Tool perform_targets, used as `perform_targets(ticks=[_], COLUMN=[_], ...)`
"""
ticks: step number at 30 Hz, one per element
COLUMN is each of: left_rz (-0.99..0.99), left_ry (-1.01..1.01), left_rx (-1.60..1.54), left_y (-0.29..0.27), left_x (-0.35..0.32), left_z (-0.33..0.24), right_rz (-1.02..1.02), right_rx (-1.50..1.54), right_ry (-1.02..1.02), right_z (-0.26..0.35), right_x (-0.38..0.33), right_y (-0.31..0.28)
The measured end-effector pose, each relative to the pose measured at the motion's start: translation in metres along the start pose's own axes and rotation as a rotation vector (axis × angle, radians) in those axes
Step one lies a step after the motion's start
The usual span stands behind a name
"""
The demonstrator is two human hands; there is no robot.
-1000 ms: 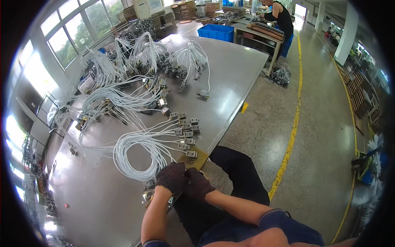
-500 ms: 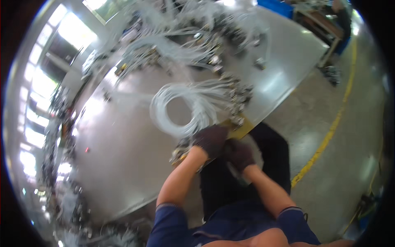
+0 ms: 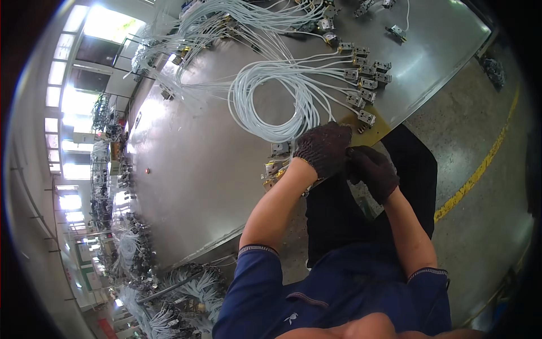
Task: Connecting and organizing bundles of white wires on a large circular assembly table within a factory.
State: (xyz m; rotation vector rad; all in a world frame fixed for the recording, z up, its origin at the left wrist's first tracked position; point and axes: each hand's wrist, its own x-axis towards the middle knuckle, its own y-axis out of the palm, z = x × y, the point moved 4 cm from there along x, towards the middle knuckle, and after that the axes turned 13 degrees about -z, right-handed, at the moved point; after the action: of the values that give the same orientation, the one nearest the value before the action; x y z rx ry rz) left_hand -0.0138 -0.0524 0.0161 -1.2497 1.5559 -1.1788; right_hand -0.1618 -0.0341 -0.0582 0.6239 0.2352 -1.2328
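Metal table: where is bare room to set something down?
The widest bare patch of metal table lies left of the left hand, below the coiled white cables, around a small red object. A smaller one lies between the connectors and right edge. Crowded: the far side, under cable bundles.

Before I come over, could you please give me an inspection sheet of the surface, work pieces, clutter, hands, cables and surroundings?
Surface: grey metal table, shiny.
Work pieces: metal fittings on white cable ends; yellowish board at the table edge.
Clutter: small red object; second fitting cluster near the table edge.
Hands: left hand and right hand gloved, close together; anything held is hidden.
Cables: white coil on the table; white bundles beyond it.
Surroundings: bright windows at left; yellow floor line at right.
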Motion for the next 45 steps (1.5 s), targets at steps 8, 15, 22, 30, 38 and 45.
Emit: perform_targets(ticks=[8,15,22,30,38,45], left_rz=[0.005,0.120,0.140,0.022,-0.091,-0.080], left_ry=[0.063,0.057,0.018,-0.215,-0.028,-0.072], left_rx=[0.025,0.117,-0.143,-0.912,-0.206,0.159], left_y=[0.000,0.001,-0.007,-0.020,-0.014,0.006], left_x=[0.001,0.008,0.022,0.020,-0.055,-0.066], left_z=[0.000,0.004,0.018,0.020,0.021,0.026], right_rz=[0.055,0.067,0.019,0.045,-0.127,0.032], right_rx=[-0.167,-0.250,-0.544,-0.868,-0.108,-0.076], right_ry=[-0.029,-0.142,-0.299,-0.538,-0.079,-0.105], right_z=[-0.020,-0.031,-0.023,0.026,0.053,0.041], right_x=[-0.018,-0.019,-0.017,0.019,0.051,0.039], right_y=[0.000,-0.002,-0.009,0.011,-0.021,-0.018])
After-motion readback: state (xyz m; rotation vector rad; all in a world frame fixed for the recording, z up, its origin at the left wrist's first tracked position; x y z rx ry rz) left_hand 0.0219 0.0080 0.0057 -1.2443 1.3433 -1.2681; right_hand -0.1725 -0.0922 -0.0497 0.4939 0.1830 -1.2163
